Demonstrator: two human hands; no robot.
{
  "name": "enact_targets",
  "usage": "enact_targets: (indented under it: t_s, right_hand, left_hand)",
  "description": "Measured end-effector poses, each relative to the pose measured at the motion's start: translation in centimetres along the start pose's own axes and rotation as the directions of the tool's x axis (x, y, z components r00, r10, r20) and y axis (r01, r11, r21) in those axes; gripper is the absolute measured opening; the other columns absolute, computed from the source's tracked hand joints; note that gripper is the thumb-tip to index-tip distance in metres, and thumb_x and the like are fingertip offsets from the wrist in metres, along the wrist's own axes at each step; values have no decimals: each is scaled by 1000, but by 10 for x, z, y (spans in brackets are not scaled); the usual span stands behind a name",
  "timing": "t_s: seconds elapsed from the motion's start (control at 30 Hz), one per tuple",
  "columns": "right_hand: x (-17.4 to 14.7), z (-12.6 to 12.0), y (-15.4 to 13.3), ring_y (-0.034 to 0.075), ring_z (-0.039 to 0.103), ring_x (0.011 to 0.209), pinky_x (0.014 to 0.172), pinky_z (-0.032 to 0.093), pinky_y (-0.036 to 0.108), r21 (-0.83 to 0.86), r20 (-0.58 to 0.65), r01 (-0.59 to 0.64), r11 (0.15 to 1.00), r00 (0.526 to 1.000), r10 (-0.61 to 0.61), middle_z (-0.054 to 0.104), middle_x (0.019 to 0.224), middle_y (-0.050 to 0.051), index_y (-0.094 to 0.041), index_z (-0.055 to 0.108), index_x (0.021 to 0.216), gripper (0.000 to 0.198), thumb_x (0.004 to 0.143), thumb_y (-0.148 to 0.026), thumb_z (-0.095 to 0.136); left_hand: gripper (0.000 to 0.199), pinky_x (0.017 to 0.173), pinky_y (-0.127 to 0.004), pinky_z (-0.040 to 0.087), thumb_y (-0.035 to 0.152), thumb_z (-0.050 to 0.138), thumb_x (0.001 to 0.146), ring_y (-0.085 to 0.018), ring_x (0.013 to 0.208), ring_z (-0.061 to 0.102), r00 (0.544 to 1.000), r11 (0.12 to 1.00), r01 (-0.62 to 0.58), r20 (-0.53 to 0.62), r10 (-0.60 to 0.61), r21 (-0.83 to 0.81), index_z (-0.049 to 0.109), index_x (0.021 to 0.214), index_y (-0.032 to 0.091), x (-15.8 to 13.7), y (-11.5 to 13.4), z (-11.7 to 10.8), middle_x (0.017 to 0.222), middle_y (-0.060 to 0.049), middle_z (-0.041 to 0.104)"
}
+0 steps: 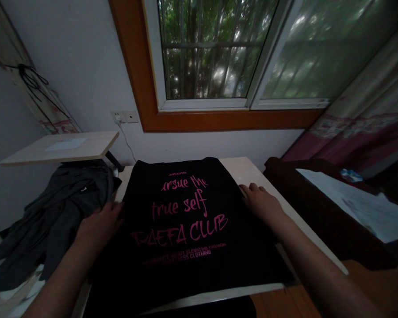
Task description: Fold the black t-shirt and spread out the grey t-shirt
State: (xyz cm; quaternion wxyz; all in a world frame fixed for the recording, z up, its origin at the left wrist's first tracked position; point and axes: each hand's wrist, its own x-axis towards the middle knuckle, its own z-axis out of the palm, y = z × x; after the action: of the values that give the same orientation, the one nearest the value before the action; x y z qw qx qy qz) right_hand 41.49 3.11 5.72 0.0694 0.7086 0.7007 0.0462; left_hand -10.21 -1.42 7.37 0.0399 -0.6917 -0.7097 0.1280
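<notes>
A black T-shirt (182,221) with pink lettering lies spread on the light tabletop, its sides running fairly straight toward the wall. At its left edge is my left hand (101,225), fingers closed on the dark cloth and the fingertips partly lost in shadow. On the opposite edge my right hand (260,201) has its fingers bent over the fabric, gripping the side. The cloth between both hands looks mostly flat. Its near end reaches the front edge of the table, with the lower left part in deep shadow.
A heap of dark grey clothes (63,207) sits left, under a small raised shelf (66,148). The pale table (248,170) stands by the wall beneath a window (212,53). A cord hangs from a wall socket (124,116). Right is a dark brown surface with a white sheet (354,205).
</notes>
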Motion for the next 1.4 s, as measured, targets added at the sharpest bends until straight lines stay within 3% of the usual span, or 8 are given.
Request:
enact_targets:
  t_s: [0.13, 0.27, 0.4, 0.5, 0.73, 1.03, 1.2, 1.4]
  right_hand:
    - [26, 3, -13, 31, 55, 111, 81, 49, 37, 38, -68, -12, 999, 998, 15, 54, 127, 15, -27, 43, 145, 49, 97, -30, 50]
    - [51, 10, -26, 31, 52, 116, 88, 48, 39, 98, -5, -22, 995, 1000, 22, 51, 132, 16, -27, 41, 149, 53, 97, -24, 47]
    - [65, 7, -35, 35, 50, 118, 89, 48, 45, 119, 33, -123, 985, 992, 120, 50, 135, 17, -26, 48, 145, 46, 100, -33, 41]
    - [72, 2, -44, 36, 48, 120, 90, 48, 47, 110, -53, -145, 983, 987, 151, 47, 139, 17, -24, 50, 142, 46, 101, -40, 37]
    - [94, 13, -70, 35, 48, 118, 90, 47, 47, 178, -145, -198, 964, 964, 224, 49, 135, 18, -23, 53, 139, 45, 103, -44, 36]
    - [95, 39, -61, 31, 56, 107, 81, 49, 37, 214, -347, -222, 951, 893, 287, 56, 118, 16, -20, 55, 135, 41, 102, -37, 38]
    - [90, 43, -53, 26, 67, 88, 71, 50, 35, 223, -287, -243, 944, 909, 302, 61, 112, 14, -20, 52, 137, 41, 104, -33, 31]
    - [82, 41, -54, 29, 71, 88, 75, 52, 38, 227, -243, -252, 941, 921, 305, 69, 104, 15, -20, 38, 148, 48, 104, -35, 32]
  left_hand:
    - [52, 86, -47, 53, 30, 48, 93, -36, 118, 54, 990, 1000, -22, -137, 23, 9, 51, 144, 26, 31, 21, 4, 138, -16, 54]
    - [48, 99, -44, 48, 24, 43, 94, -31, 121, 54, 982, 988, -109, -166, 90, -108, 56, 140, 23, 61, 39, 12, 140, -13, 54]
    - [47, 108, -41, 41, 24, 39, 96, -27, 125, 54, 975, 970, -158, -186, 123, -187, 57, 139, 17, 85, 50, 11, 136, -14, 58]
    - [52, 116, -42, 34, 25, 40, 96, -29, 138, 45, 950, 966, -198, -276, 147, -168, 50, 145, 12, 103, 60, 9, 146, -16, 52]
    - [54, 117, -56, 29, 42, 37, 101, -35, 148, 31, 953, 958, -120, -300, 37, -260, 48, 149, 18, 139, 85, 32, 159, -13, 39]
    - [48, 121, -47, 25, 32, 37, 100, -26, 144, 39, 910, 928, -150, -415, -5, -341, 54, 143, 18, 135, 69, 57, 151, -8, 51]
    - [43, 111, -45, 38, 30, 39, 99, -30, 133, 47, 875, 933, 22, -445, -192, -359, 64, 131, 18, 119, 54, 52, 140, -11, 58]
    - [44, 98, -43, 45, 36, 43, 98, -32, 115, 56, 861, 904, 189, -378, -340, -382, 61, 134, 20, 103, 45, 46, 129, -16, 57]
